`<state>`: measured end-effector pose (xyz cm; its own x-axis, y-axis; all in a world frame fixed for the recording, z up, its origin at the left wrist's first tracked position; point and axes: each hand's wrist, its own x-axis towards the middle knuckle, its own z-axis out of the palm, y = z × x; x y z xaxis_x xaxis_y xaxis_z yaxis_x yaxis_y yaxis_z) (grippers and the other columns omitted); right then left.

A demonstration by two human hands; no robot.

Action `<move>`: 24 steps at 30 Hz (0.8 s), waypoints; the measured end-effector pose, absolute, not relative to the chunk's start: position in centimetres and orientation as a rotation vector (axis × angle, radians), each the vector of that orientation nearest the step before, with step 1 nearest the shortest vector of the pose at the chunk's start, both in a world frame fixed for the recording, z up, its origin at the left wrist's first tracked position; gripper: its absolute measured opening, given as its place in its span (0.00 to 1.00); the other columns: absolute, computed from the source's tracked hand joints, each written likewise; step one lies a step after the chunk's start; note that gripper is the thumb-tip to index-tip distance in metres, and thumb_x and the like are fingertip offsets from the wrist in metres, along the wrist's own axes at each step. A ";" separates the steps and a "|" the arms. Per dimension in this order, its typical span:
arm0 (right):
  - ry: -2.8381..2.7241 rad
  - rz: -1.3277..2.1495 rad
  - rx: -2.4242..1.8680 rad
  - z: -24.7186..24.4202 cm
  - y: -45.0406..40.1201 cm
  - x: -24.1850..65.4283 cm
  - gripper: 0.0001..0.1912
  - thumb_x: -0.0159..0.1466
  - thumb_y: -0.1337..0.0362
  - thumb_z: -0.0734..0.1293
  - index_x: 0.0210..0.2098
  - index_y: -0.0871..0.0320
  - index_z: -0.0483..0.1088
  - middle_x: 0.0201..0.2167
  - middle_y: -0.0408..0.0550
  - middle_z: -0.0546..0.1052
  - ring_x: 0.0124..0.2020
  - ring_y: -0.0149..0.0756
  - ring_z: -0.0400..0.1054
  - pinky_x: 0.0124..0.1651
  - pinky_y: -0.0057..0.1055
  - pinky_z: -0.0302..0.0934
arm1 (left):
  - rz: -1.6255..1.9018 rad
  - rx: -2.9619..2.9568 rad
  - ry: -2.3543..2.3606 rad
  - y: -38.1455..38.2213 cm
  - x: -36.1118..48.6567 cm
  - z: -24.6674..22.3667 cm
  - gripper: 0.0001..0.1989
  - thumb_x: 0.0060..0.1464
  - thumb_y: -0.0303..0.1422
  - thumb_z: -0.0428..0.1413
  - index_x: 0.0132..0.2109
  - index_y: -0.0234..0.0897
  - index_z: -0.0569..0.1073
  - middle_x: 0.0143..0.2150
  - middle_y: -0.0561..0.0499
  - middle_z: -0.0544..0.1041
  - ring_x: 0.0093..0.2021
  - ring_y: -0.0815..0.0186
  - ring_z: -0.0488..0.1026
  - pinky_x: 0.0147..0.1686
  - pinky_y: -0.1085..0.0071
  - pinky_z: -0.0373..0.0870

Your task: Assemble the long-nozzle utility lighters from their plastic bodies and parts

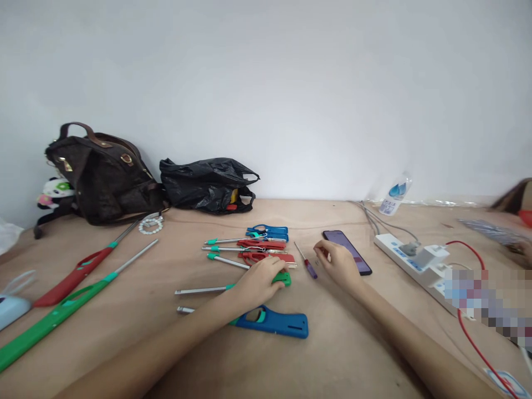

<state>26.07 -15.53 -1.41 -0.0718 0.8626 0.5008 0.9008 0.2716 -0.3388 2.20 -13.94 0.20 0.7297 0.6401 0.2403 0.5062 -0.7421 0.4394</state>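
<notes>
Head view: bottle (395, 198) label blue, writing unreadable.

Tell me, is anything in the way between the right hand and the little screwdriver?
Nothing visible. The right hand rests just right of the little screwdriver, with only bare table between them. The phone lies on the hand's far side.

Green lighter (283, 279), blue lighter (272, 321), purple-handled screwdriver (306, 262), black plastic bag (208, 184), brown handbag (103, 176).

No readable text anywhere. Water bottle (395, 197) has a blue-white label, print too small and blurred. Power strip (417, 260) markings illegible. Right-side patch is pixelated.
</notes>
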 end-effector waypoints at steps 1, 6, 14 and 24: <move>-1.904 -0.058 -1.627 -1.5 -15.2 26.5 0.08 0.63 0.68 0.58 0.32 0.58 0.69 0.26 0.45 0.75 0.27 0.35 0.68 0.31 0.28 0.55 | 0.541 2.528 0.887 -13.9 2.3 0.1 0.15 0.46 0.20 0.61 0.42 0.35 0.70 0.41 0.50 0.75 0.44 0.60 0.72 0.42 0.67 0.68; -1.999 0.088 -1.718 -1.9 -14.4 28.0 0.10 0.59 0.73 0.60 0.34 0.58 0.71 0.32 0.47 0.77 0.32 0.35 0.69 0.33 0.28 0.56 | 0.526 2.311 0.835 -13.9 2.5 0.4 0.16 0.42 0.19 0.61 0.36 0.36 0.66 0.35 0.54 0.73 0.37 0.64 0.71 0.35 0.71 0.65; -2.349 -0.032 -1.682 -1.1 -14.8 27.6 0.09 0.59 0.74 0.63 0.31 0.58 0.75 0.32 0.48 0.75 0.36 0.37 0.67 0.37 0.29 0.56 | 0.533 2.203 0.865 -13.4 2.4 0.6 0.17 0.39 0.24 0.63 0.32 0.37 0.62 0.31 0.56 0.70 0.32 0.66 0.69 0.29 0.74 0.60; -2.422 -0.108 -1.636 -1.3 -14.9 27.4 0.08 0.59 0.75 0.63 0.29 0.58 0.71 0.31 0.46 0.73 0.36 0.35 0.66 0.37 0.27 0.55 | 0.531 2.135 0.838 -13.5 2.4 0.5 0.16 0.40 0.23 0.62 0.32 0.37 0.61 0.32 0.56 0.70 0.33 0.66 0.69 0.31 0.74 0.60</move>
